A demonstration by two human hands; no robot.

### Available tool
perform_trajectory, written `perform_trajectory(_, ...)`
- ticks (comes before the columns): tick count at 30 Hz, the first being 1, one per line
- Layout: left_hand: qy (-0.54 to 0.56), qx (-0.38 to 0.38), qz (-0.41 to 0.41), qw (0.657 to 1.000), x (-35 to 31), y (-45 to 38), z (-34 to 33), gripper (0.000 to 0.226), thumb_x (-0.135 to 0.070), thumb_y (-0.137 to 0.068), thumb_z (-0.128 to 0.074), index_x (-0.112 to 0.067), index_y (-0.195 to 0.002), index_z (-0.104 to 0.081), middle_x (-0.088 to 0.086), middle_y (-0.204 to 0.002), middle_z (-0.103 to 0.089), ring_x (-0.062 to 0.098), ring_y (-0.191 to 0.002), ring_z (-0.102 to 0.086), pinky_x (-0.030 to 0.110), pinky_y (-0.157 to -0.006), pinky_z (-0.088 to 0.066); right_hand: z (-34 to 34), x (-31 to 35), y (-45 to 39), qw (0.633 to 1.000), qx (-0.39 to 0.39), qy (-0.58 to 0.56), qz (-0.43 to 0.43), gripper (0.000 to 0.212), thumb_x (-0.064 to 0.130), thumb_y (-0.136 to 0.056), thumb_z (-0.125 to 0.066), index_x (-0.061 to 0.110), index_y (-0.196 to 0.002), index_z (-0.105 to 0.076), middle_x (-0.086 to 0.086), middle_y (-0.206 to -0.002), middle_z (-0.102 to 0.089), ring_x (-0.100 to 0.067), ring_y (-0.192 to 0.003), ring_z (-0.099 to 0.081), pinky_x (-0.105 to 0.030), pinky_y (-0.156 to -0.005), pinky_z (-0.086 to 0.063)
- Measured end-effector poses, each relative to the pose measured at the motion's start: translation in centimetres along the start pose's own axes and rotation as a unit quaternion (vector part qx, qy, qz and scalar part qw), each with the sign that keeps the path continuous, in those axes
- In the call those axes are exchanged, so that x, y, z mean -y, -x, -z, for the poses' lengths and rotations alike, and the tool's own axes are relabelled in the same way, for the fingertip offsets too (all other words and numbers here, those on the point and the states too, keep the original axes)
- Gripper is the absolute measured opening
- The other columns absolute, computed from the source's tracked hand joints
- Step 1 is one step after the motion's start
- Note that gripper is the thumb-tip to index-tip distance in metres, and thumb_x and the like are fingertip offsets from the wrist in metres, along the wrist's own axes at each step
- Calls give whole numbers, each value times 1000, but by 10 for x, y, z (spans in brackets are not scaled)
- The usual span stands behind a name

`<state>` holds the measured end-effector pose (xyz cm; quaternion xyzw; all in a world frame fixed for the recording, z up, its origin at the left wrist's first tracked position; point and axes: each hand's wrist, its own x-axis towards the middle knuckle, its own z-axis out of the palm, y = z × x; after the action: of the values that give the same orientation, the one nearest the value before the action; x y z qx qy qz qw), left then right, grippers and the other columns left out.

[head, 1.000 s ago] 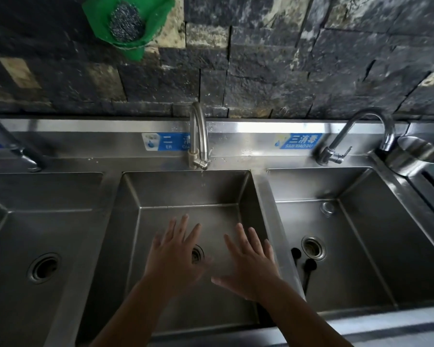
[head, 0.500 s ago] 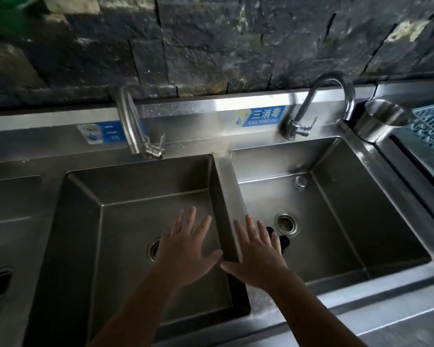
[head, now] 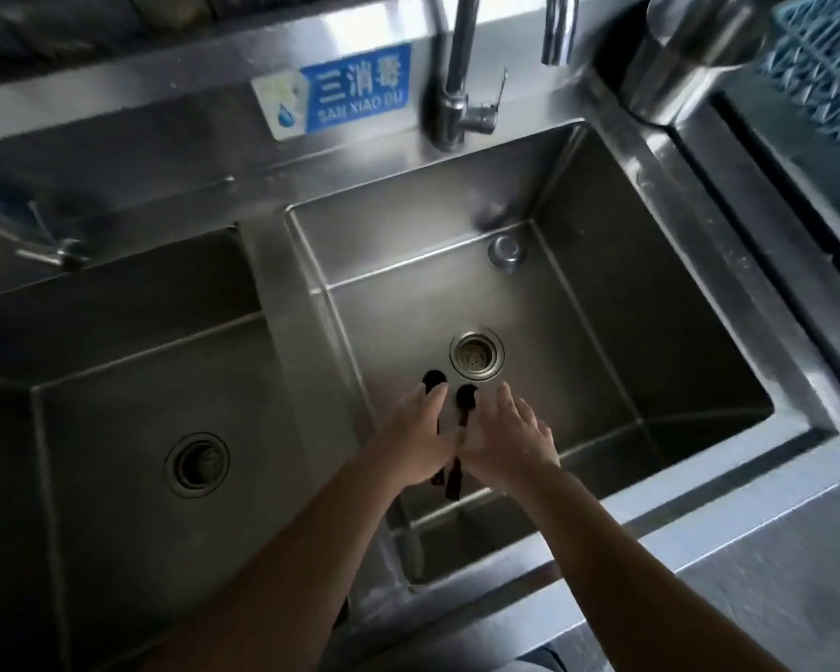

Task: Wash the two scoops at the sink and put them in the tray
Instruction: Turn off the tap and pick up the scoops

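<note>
Two black scoops lie side by side on the floor of the right basin [head: 602,332], just in front of its drain [head: 476,355]. The left scoop [head: 433,378] and the right scoop [head: 467,395] show their round heads; their handles run back between my hands. My left hand [head: 415,441] lies palm down over the left scoop's handle, fingers stretched out. My right hand [head: 512,436] hovers palm down just right of the right scoop. Neither hand is closed around a scoop. A blue slatted tray [head: 825,75] sits at the top right.
A bent faucet [head: 457,89] stands behind the right basin, its water off. A steel pot [head: 689,55] rests on the ledge between faucet and tray. The middle basin [head: 117,429] with its own drain lies to the left. A steel counter edge [head: 748,550] runs in front.
My view has swung right and down onto the right basin. Both hands have moved from above the divider into this basin, down over the two scoops.
</note>
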<state>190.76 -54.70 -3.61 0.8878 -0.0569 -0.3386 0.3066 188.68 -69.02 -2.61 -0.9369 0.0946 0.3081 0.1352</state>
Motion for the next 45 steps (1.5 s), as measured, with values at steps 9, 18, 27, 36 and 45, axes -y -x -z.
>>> perform_trajectory(9, 45, 16, 201, 978, 29, -96, -86, 46, -34, -80, -58, -13, -119, -50, 14, -123, -57, 35, -116, -54, 47, -96, -47, -64, -44, -97, 968, 174, -162, -77, 61, 37, -82, -65, 8, -133, -47, -18, -136, -52, -33, -126, -50, -40, -104, -44)
perform_trajectory(18, 105, -98, 284, 948, 58, -146, -123, 39, -30, -84, -64, -9, -115, -51, 17, -120, -57, 35, -110, -57, 39, -86, -47, -109, -59, -143, 935, 130, -263, -200, 46, 27, -79, -66, 10, -120, -58, -17, -122, -65, -32, -113, -62, -35, -91, -52)
perform_trajectory(27, 84, -147, 223, 960, 68, -170, -135, 18, -28, -86, -62, -14, -94, -68, 11, -95, -71, 30, -93, -64, 33, -73, -48, -135, -54, -168, 958, 96, -230, -144, 13, 27, -85, -60, 16, -90, -65, -15, -105, -70, -34, -99, -65, -30, -72, -44)
perform_trajectory(36, 233, -144, 169, 947, 35, -142, -83, 20, -18, -91, -60, -3, -92, -74, 19, -87, -73, 29, -83, -66, 38, -72, -48, -76, -50, -142, 947, 26, -306, -100, 23, 19, -86, -56, 22, -66, -47, 2, -70, -56, -22, -76, -52, -25, -67, -33)
perform_trajectory(45, 507, -87, 162, 842, -20, -3, 16, 18, -15, -93, -59, -27, -102, -69, -1, -69, -63, 11, -62, -63, 21, -54, -45, 15, -33, -22, 865, -33, -498, -52, 13, 25, -78, -61, 33, -78, -72, 5, -55, -66, -11, -51, -63, -29, -51, -50)
